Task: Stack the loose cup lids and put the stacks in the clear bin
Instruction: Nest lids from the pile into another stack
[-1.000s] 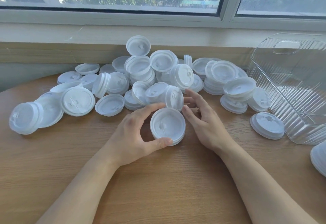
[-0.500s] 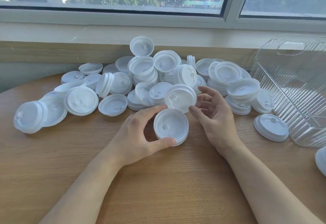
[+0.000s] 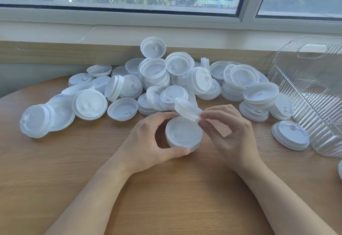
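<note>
The cup lids (image 3: 88, 104) are translucent white, the desk (image 3: 166, 197) is light tan with fine wood grain, and the bin (image 3: 318, 94) at its right edge is clear with ribbed walls.

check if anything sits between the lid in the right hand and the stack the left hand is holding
Nothing visible does. The right hand pinches a tilted lid just above the far edge of the small stack, which the left hand steadies on the table. The stack's top is bare.
</note>
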Action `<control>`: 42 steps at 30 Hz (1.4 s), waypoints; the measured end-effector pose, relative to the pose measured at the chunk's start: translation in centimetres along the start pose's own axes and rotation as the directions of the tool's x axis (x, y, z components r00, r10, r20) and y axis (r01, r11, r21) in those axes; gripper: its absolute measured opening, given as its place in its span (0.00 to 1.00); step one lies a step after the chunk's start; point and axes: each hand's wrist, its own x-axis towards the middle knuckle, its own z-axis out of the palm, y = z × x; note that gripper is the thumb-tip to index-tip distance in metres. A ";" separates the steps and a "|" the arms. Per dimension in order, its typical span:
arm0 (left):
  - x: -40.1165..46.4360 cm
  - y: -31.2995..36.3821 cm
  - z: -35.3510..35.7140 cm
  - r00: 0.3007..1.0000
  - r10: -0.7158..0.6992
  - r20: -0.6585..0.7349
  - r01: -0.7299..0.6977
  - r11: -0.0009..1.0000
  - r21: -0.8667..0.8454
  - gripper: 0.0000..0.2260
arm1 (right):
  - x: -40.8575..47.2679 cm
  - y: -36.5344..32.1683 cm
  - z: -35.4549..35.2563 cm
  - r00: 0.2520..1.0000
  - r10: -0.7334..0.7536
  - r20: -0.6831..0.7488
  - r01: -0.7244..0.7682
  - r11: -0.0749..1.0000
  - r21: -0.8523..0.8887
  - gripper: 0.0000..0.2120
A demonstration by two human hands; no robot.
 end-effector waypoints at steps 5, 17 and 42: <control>-0.1 0.1 -0.1 0.999 -0.010 -0.043 0.009 1.000 -0.015 0.37 | -0.3 -0.4 -0.1 0.980 -0.172 0.097 0.179 0.981 -0.078 0.04; 0.0 -0.6 -0.1 0.999 -0.024 -0.022 0.022 0.995 -0.097 0.43 | -0.2 -0.3 0.2 0.979 0.079 0.188 -0.063 0.994 -0.092 0.21; -0.1 -0.2 -0.2 0.999 -0.023 -0.038 0.021 0.998 -0.057 0.37 | 0.0 0.6 0.8 0.883 0.226 0.412 -0.222 0.973 -0.058 0.26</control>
